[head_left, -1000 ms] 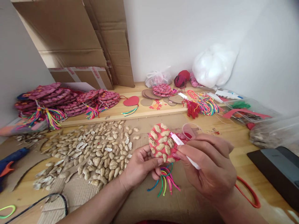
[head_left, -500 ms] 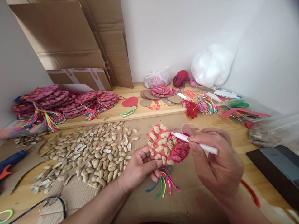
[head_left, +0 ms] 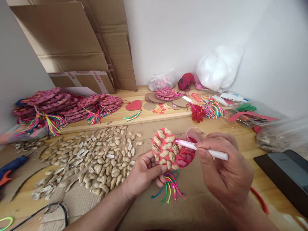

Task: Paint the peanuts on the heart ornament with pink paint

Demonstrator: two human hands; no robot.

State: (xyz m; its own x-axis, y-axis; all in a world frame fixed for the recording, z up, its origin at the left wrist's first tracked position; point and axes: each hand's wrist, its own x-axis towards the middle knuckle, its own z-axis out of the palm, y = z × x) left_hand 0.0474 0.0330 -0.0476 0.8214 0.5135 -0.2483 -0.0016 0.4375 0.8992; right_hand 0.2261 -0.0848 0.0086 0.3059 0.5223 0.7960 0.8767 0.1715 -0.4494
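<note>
Between the thumb and fingers of my left hand is a round red disc with peanut shells glued over its face. Shells on its right side are coloured dark pink; the others are plain tan. A tassel of bright cords hangs below the disc. My right hand pinches a white pen-like stick, its pink tip touching or just over the disc near the upper middle shells. Behind the stick stands a clear plastic cup with dark red stuff in it, partly hidden by my right hand.
Loose peanut shells spread over cardboard at left. Finished-looking pink shell discs with tassels are stacked on a raised wooden ledge. A blue glue gun lies far left, a dark flat device at right.
My right hand and the stick have shifted slightly right and down. The disc in my left hand has stayed almost still.
</note>
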